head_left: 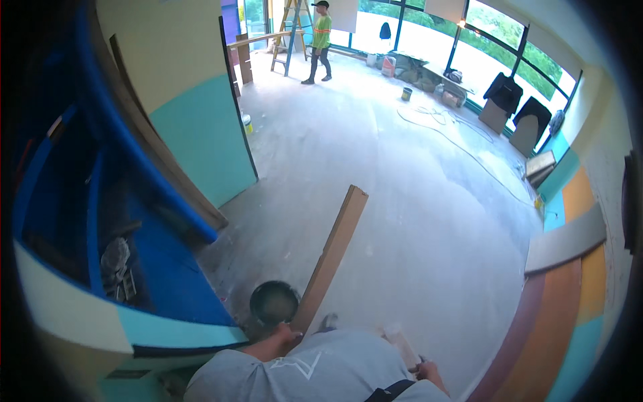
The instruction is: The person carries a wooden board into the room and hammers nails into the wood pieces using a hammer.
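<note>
My left hand (284,340) is closed around the near end of a long brown wooden board (335,244), which reaches away from me and slants to the right. Just left of the board's lower part stands a round black bucket (260,298) with something greyish in it. Low on the right, my right hand (429,370) is closed on a pale, flat, long tool (400,345); its exact kind cannot be made out. My grey shirt hides part of the floor between the hands.
A blue built-in frame (177,275) and a teal-cream wall (201,141) stand at left. Across the dusty floor (415,234) lie a hose (469,157) and a small bucket (406,94). A person (321,41) walks near a stepladder (292,37). A loose panel (566,241) leans at right.
</note>
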Demonstrator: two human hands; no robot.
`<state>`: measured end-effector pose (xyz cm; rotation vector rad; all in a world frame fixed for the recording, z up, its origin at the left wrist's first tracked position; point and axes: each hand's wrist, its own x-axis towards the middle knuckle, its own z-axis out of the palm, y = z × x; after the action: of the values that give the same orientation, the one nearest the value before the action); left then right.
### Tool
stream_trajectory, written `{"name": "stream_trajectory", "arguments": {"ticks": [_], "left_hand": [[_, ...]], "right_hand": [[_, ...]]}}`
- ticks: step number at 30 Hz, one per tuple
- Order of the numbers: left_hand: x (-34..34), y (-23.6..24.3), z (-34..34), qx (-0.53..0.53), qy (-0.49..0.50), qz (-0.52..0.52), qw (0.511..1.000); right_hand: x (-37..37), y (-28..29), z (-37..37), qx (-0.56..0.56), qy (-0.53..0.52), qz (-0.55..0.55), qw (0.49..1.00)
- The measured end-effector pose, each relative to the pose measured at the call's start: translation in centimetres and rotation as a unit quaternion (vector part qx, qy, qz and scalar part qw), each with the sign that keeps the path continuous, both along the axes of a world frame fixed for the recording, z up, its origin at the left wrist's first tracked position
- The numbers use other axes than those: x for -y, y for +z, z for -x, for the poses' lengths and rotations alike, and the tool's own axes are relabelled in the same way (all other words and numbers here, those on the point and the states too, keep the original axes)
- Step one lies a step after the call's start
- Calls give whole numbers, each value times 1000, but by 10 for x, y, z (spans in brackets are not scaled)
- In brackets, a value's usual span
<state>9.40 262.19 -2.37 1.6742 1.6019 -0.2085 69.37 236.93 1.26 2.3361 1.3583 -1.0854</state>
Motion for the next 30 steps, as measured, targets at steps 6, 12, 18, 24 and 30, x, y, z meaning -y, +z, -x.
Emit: {"name": "stream_trajectory", "arguments": {"ticks": [6, 12, 18, 24, 30], "left_hand": [[-184, 3, -59, -36, 22, 50, 998], [-338, 27, -123, -61, 86, 61, 993], [-488, 52, -158, -51, 158, 62, 984], [-632, 44, -186, -49, 215, 39, 975], [-820, 48, -180, 11, 233, 102, 967]], "right_hand": [[-167, -19, -55, -4, 102, 153, 983], [-389, -41, -118, -12, 81, 139, 987], [-626, -54, -207, -10, 275, 68, 959], [-944, -37, -296, 65, 416, -31, 907], [-1186, 27, -231, -45, -228, -54, 971]]}}
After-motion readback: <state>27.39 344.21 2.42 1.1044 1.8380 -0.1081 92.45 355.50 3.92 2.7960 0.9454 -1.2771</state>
